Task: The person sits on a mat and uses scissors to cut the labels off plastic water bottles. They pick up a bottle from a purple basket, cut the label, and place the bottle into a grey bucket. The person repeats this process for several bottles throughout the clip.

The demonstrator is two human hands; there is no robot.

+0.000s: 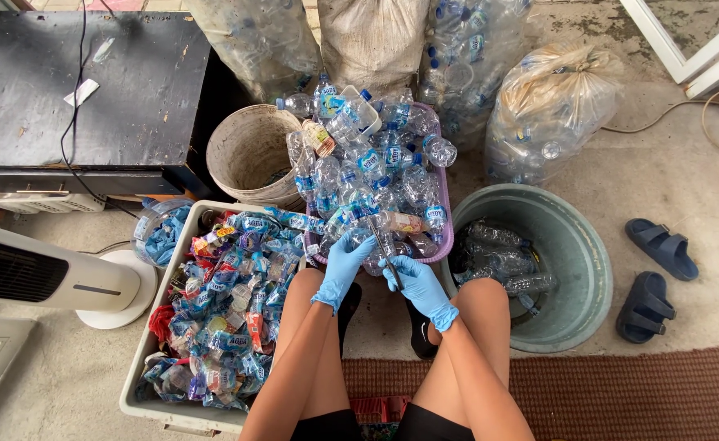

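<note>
Torn bottle labels [229, 302], mostly blue and white film with some red, orange and yellow pieces, filled the white rectangular crate [143, 384] at near left. More blue label scraps [163, 233] lay in a small clear tub just beyond that crate. Clear plastic bottles [368, 175] heaped in the purple basket [448, 224] at centre wore blue-and-white wraparound labels; one bottle [400, 221] carried a pale orange band. Large clear sacks [543, 110] of crushed bottles stood at far right and far centre, blue labels showing through. A small white paper slip [82, 91] lay on the black tabletop [16, 98] at far left.
</note>
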